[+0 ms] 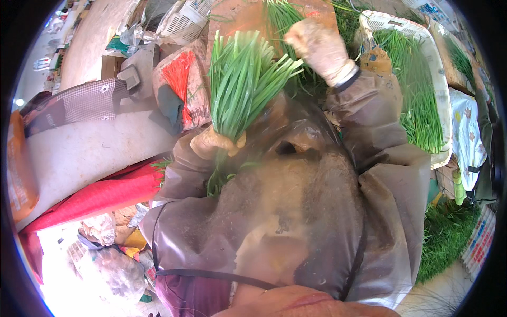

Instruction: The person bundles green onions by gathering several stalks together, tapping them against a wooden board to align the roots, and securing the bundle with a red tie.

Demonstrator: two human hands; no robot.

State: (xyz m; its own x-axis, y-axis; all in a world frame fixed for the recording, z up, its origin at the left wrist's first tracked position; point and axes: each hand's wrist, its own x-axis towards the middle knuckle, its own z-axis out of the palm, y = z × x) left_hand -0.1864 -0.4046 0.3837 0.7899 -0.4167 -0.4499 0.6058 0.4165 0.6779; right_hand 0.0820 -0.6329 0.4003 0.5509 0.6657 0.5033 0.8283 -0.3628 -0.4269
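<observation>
My left hand point(214, 143), in a pale glove, is wrapped round the lower part of a thick bunch of garlic chives point(243, 87). The bunch stands roughly upright in front of my chest, its cut-looking ends fanned out at the top. Thin leaf tips hang below the fist. My right hand point(322, 50), gloved too, is raised over the far board with its fingers curled in; whatever they may pinch does not show. More chives point(280, 18) lie on the brownish board point(237, 20), just left of and behind that hand.
At the right stands a white plastic crate point(445, 113) full of long green chives. Left of the board, a bundle of red ties point(179, 79) lies on a package beside a dark cloth point(170, 105). More greens point(449, 238) are heaped at the lower right. Red fabric point(105, 195) lies left.
</observation>
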